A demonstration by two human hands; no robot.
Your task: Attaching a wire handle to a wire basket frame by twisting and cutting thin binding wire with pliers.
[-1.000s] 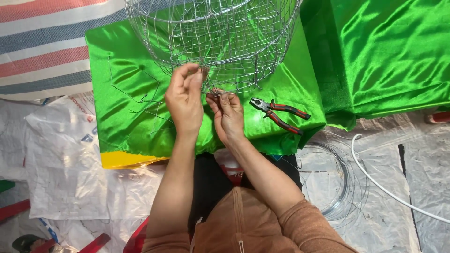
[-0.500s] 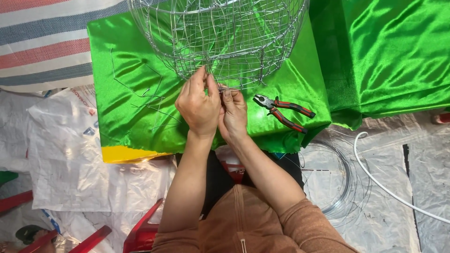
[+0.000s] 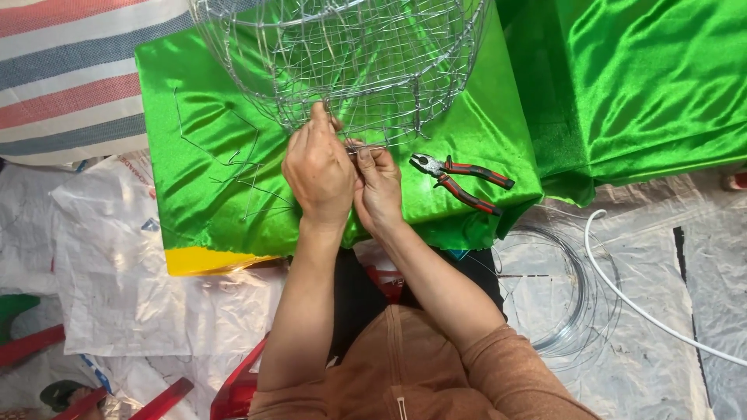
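Note:
A round wire mesh frame (image 3: 350, 54) rests on a block covered in shiny green cloth (image 3: 210, 194). My left hand (image 3: 317, 169) and my right hand (image 3: 379, 187) are pressed together at the frame's near rim. Both pinch a thin piece of wire (image 3: 359, 147) against the mesh. The fingertips of the left hand reach up into the lowest ring. Pliers (image 3: 461, 180) with red and black handles lie on the green cloth just right of my right hand, untouched.
Several cut wire lengths (image 3: 241, 167) lie on the cloth to the left. A coil of wire (image 3: 564, 295) and a white cable (image 3: 622, 292) lie on plastic sheeting at the right. More green cloth (image 3: 646, 85) is draped at the back right. Red stool legs (image 3: 163, 397) show below.
Both hands have closed together and shifted up slightly to the frame's rim. One second ago they were apart, the left hand raised. The pliers have not moved.

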